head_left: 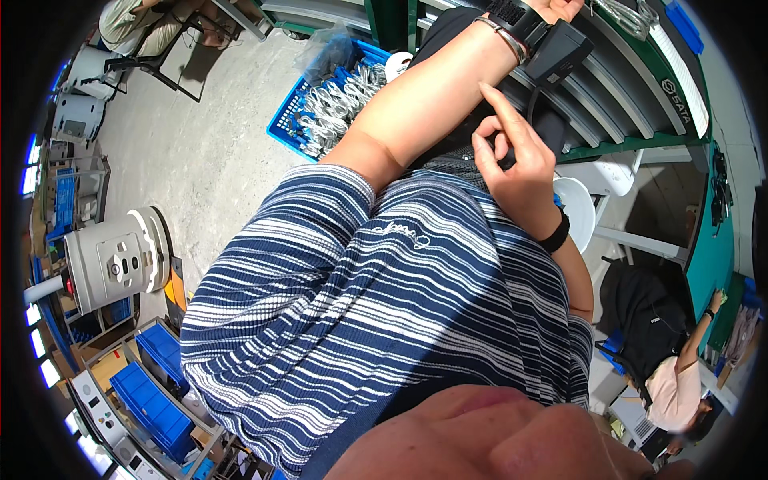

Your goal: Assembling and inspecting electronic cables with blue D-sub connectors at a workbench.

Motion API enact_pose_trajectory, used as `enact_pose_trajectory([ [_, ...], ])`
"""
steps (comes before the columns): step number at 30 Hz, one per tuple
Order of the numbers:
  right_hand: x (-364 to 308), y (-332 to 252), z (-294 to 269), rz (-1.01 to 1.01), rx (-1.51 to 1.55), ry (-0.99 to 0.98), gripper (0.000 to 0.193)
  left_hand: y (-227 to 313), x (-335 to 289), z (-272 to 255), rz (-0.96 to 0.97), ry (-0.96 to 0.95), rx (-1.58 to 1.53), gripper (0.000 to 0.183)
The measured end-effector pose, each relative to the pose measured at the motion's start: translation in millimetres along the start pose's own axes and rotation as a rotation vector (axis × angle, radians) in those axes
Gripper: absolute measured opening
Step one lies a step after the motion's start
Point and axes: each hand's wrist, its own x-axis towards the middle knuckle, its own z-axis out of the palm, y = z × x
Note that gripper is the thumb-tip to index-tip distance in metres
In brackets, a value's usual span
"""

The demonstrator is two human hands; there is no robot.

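- The left grip (pixel 554 10) was raised at the upper edge, its forearm slanting across the body; its fingertips were cut off, so I could not tell whether it was spread or pressed together.
- A black strap (pixel 512 11) and a thin bracelet (pixel 510 42) circled the left wrist, and a boxy black device (pixel 562 52) sat against it. The outstretched arm probably served to keep this gear exposed and easy to reach.
- The right grip (pixel 518 162) pinched nothing visible: its index finger was extended, the others loosely curled, the thumb apart from the index. The fingertip met the left forearm's outline, though actual contact could not be confirmed. Curling the spare fingers seemed a way of leaving one fingertip clear for pointing or touching.
- A black wristband (pixel 555 232) lay snug around the right wrist, presumably fastened so it would not slide.
- Beyond the left forearm, a blue basket (pixel 285 128) stood on the floor (pixel 216 120), holding pale cables (pixel 340 108); these looked bundled in loops, likely against tangling. Its openwork walls apparently kept the heap together.
- At the right, a black jacket (pixel 644 308) hung over a chair, perhaps simply stored there, while a co-worker (pixel 676 392) reached an arm toward a green desk (pixel 710 240).
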Motion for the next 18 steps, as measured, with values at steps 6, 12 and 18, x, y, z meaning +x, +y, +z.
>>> enact_pose_trajectory([
  [6, -3, 7, -2, -0.091, -0.093, -0.074, 0.056, 3, 4, -8, -0.028, 0.004, 0.001, 0.044],
  [12, 0, -6, -3, 0.059, 0.009, 0.02, 0.055, 2, 4, -14, -0.043, -0.06, 0.021, 0.046],
  [18, 0, 5, -12, 0.019, -0.012, -0.156, 0.048, 2, -9, -2, 0.006, -0.026, 0.03, 0.044],
])
